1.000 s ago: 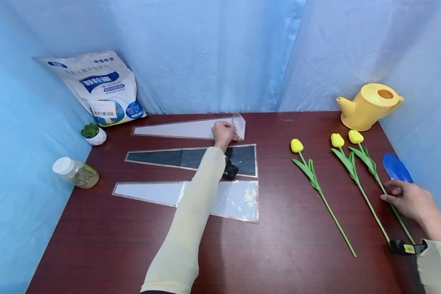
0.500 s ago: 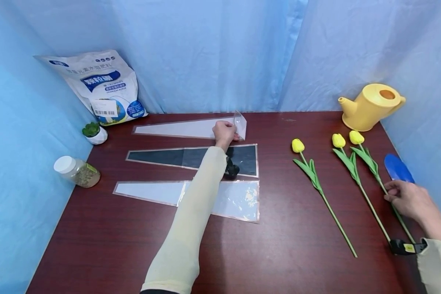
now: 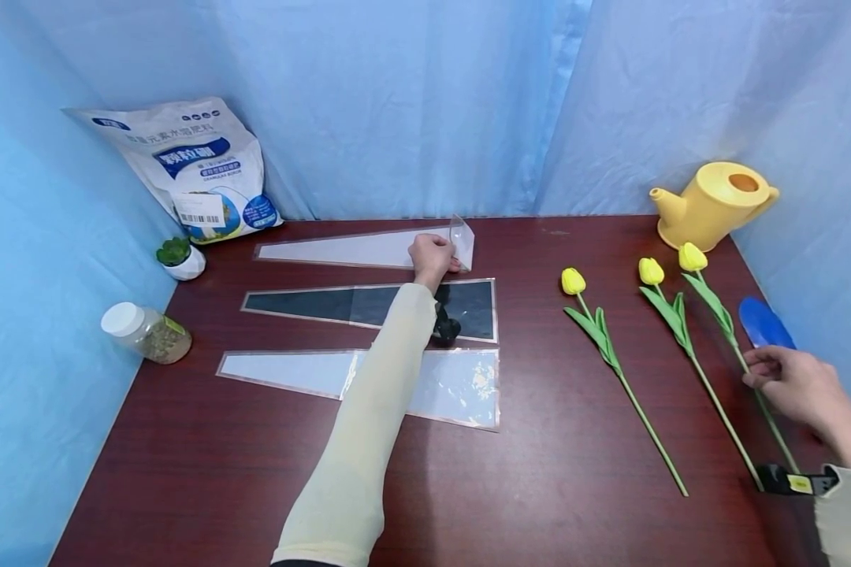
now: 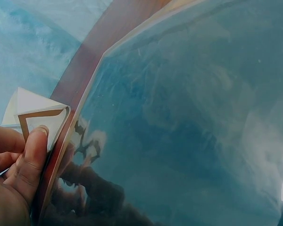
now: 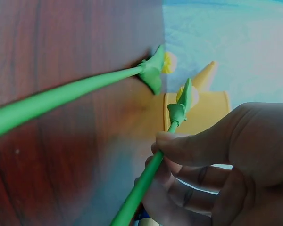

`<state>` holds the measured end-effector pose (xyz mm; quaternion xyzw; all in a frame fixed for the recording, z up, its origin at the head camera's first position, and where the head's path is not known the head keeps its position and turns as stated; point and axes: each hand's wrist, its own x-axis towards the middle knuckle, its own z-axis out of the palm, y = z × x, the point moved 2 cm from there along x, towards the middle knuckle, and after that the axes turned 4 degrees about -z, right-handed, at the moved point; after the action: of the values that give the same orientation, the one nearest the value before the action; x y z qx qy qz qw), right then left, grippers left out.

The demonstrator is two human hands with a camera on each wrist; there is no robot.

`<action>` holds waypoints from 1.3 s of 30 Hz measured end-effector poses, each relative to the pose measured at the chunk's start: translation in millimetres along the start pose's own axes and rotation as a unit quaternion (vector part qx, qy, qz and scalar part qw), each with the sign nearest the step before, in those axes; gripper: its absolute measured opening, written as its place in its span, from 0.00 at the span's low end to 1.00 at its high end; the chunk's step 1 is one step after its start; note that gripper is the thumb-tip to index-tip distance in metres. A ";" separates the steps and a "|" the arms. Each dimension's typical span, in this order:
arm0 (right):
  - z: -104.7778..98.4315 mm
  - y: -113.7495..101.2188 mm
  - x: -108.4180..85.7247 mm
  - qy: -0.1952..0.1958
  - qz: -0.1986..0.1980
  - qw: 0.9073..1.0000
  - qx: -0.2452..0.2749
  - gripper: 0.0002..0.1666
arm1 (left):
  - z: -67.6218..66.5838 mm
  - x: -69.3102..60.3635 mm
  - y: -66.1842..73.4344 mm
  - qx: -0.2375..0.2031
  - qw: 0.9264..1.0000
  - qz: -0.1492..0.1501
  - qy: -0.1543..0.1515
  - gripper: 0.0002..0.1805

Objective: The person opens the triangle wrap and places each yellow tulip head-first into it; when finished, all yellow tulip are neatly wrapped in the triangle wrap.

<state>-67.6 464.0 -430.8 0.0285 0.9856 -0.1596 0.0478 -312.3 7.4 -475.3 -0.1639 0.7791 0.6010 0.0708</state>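
At the back, my left hand [image 3: 434,256] pinches the raised right end of a white tapered sheet [image 3: 354,248]; in the left wrist view the thumb of the left hand [image 4: 23,172] presses on its folded corner [image 4: 42,110]. My right hand [image 3: 797,386] pinches the green stem of the rightmost yellow tulip [image 3: 693,257]. The right wrist view shows that stem [image 5: 144,181] between thumb and fingers of the right hand [image 5: 217,165]. Two more tulips lie to its left, the middle one [image 3: 651,272] and another [image 3: 574,281].
A dark tapered sheet [image 3: 298,303] and a pale one [image 3: 461,386] lie under the left forearm. A yellow watering can [image 3: 705,205] and blue object [image 3: 766,323] stand or lie at right; a fertilizer bag [image 3: 206,173], small plant [image 3: 184,261] and jar [image 3: 152,335] are at left.
The rightmost tulip's flower and leaves have shifted slightly up and to the right, with my right hand on the stem. My left hand holds the sheet's end as before.
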 end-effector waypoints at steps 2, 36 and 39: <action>-0.8 -2.8 -1.9 0.000 0.007 1.000 0.009 0.15 | 0.1 0.5 0.3 -0.004 1.000 -0.002 0.001 0.08; 31.3 -35.5 -11.7 -0.079 -0.037 0.792 0.604 0.21 | 1.2 2.5 0.6 0.010 1.000 -0.012 0.005 0.07; 34.7 -42.5 -11.3 -0.088 -0.042 0.774 0.626 0.21 | 1.5 1.8 1.0 0.008 1.000 -0.012 0.006 0.07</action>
<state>-56.5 412.3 -449.2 -0.0033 0.6601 -0.7446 0.0990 -314.5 8.7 -475.4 -0.1765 0.7819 0.5931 0.0749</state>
